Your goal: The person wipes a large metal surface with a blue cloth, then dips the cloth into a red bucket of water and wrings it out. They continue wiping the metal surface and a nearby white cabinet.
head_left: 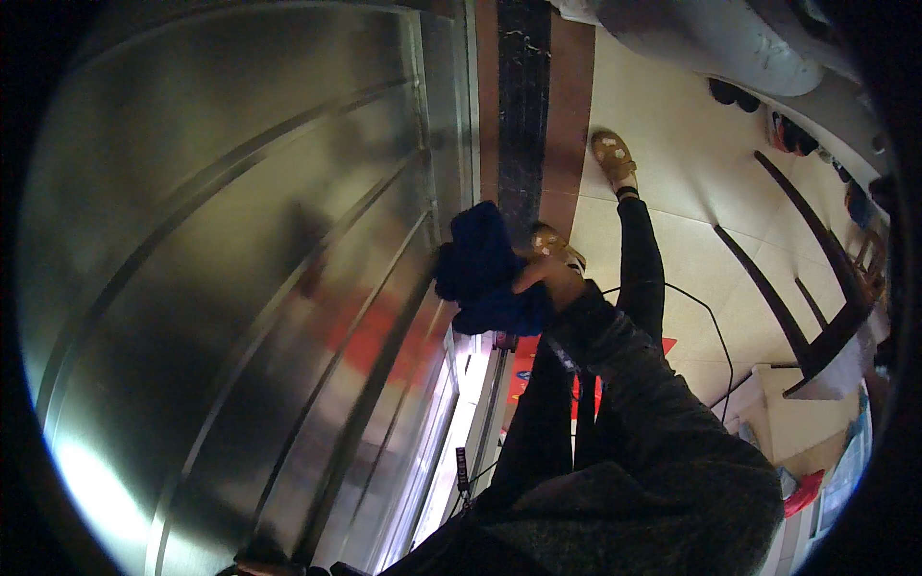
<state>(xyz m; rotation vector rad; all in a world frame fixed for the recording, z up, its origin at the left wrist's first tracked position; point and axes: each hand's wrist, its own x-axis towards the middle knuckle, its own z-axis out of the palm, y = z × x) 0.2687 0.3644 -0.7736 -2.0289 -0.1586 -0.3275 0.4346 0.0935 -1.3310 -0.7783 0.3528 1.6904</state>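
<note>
My right hand (551, 279), in a dark grey sleeve, is closed around a bunched dark blue cloth (479, 241). The cloth is up against the edge of a brushed metal door (216, 288) with raised horizontal bars; whether it presses on the metal is hard to tell. A small skin-coloured sliver at the bottom left rim seems to be my left hand (270, 568). It is mostly cut off by the picture's edge, so its grip is hidden. My brown patterned shoes (614, 155) stand on the floor below.
A dark threshold strip (524, 115) crosses the pale tiled floor (663, 93). At the right, a stool or chair (828, 353) has its dark legs showing. Several shoes (789, 133) line the far wall. A black cord (709, 313) trails near my leg, and a red mat (526, 363) lies beneath me.
</note>
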